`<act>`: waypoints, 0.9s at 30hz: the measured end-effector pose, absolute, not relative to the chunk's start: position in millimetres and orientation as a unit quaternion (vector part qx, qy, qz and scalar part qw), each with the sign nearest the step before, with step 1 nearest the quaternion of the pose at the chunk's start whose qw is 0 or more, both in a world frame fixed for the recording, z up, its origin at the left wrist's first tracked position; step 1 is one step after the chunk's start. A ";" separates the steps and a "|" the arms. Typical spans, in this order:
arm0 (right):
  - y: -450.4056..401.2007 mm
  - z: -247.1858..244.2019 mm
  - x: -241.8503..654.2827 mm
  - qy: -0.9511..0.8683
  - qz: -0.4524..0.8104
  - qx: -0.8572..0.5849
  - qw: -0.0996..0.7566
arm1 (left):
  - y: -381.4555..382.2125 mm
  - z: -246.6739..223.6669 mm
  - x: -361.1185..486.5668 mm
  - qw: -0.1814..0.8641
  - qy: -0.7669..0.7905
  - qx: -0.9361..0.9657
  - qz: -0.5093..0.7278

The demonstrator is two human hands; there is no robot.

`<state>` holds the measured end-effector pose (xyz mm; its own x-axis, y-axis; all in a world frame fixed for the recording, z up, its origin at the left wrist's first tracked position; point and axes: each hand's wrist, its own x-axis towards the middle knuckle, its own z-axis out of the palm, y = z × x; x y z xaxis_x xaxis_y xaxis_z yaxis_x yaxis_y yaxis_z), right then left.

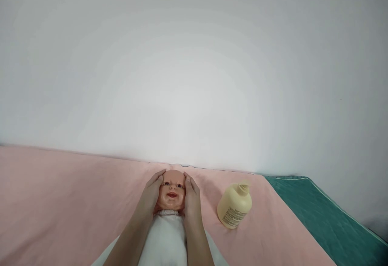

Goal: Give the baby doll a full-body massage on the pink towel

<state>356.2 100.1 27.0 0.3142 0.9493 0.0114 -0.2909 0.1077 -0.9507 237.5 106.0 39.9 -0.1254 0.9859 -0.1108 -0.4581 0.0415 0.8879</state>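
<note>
A baby doll [172, 196] lies face up, its head toward the wall and its body in a white garment [166, 237]. Against the left side of its head rests my left hand [154, 191], palm inward, with the fingers reaching up by the temple. My right hand [192, 193] cups the opposite side in the same way. The head is held between both palms; the fingertips stay apart over the bald crown. To the right of my right hand stands a pale yellow pump bottle [234, 206] with printed text on its side.
A pink cloth [75, 201] covers the surface under the doll and bottle. At the right, a green padded surface [330, 217] with a light edge shows past the cloth. Behind everything rises a plain white wall [188, 76].
</note>
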 end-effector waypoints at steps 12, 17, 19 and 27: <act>92.1 33.9 353.2 -0.402 0.406 -0.530 0.626 | 103.8 47.3 235.8 0.572 0.488 0.373 0.544; 92.3 35.2 353.1 -0.385 0.419 -0.529 0.630 | 105.5 41.6 236.3 0.591 0.461 0.358 0.557; 93.5 34.9 353.0 -0.387 0.415 -0.526 0.634 | 105.9 39.9 236.7 0.596 0.446 0.353 0.566; 100.8 24.5 359.3 -0.354 0.452 -0.481 0.662 | 108.7 37.6 236.3 0.572 0.446 0.341 0.598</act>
